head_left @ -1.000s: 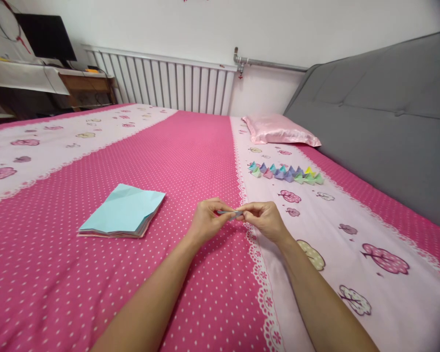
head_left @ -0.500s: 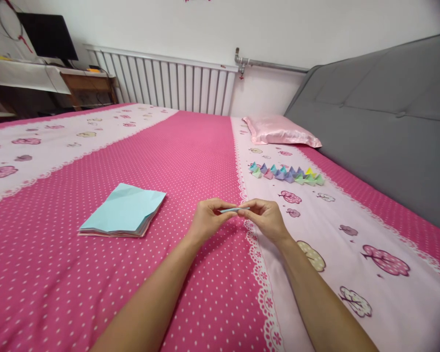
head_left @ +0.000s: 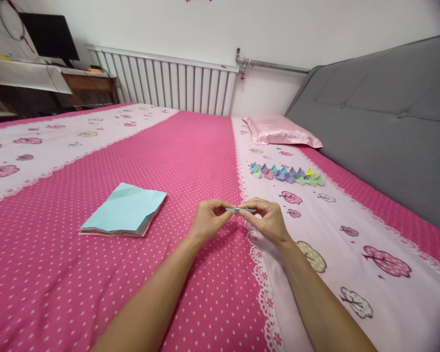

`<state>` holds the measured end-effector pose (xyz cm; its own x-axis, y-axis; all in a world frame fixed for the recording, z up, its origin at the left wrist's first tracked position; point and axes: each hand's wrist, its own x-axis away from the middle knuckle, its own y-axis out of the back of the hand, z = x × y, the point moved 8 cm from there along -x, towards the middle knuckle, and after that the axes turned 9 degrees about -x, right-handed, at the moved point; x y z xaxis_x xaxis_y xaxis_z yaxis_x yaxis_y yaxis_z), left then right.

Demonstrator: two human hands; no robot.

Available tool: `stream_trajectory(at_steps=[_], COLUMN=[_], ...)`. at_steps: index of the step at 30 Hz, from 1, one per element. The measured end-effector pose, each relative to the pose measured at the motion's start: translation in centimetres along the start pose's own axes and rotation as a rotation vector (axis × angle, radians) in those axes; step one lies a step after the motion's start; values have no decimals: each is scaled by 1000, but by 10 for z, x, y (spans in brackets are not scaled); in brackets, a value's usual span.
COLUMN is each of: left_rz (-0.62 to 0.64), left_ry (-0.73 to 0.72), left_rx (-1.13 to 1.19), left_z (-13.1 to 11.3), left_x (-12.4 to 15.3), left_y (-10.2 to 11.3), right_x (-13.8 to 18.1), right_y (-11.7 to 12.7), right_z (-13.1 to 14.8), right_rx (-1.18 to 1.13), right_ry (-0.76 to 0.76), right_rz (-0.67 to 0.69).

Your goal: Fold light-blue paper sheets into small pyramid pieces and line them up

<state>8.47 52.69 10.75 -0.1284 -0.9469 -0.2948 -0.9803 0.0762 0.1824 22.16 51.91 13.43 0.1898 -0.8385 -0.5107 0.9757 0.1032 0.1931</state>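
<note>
Small pale-blue paper piece (head_left: 237, 210): sitting between the two hands, just left of the lace border (head_left: 261, 274), showing almost edge-on, so its folds are staying hidden. Left hand (head_left: 209, 217) is pinching its left end between thumb and fingers; right hand (head_left: 267, 219) is pinching the right end the same way. Both grips are narrow, with the fingertips almost meeting. Paper is appearing raised over the bedspread (head_left: 183, 156); the gap below is hard to judge.

Risks (judgement): thin paper is possibly creasing off line or tearing if the hands are pulling unevenly; one end is possibly slipping out if a thumb is easing off. Fingers are covering most of the piece, so a misaligned edge could be going unnoticed.

Edges and room: dotted cloth is running between the left hand and the paper stack (head_left: 122, 210), giving space to that side. Stack's sheets are lying slightly uneven, so a brushing forearm could be shifting them. Far right, the row of small folded papers (head_left: 290, 177) is standing close-packed; a hand swinging that way is risking toppling several. Beyond, the pillow (head_left: 282, 131) and grey headboard (head_left: 381, 107) are bounding the far right, the radiator (head_left: 161, 80) the far side
</note>
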Motion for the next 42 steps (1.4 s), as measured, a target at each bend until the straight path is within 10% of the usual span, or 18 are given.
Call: stream_trajectory(at_steps=[20,42], left_rz=[-8,121], left_ry=[82,129], left_rx=[-33,264], left_z=[1,4], left_x=[4,2], left_y=[-1,-15], right_x=[3,5], right_y=[-4,-10], right_z=[7,-14], right_rx=[83,-378], right_ry=[82,-134], right_rz=[0,-104])
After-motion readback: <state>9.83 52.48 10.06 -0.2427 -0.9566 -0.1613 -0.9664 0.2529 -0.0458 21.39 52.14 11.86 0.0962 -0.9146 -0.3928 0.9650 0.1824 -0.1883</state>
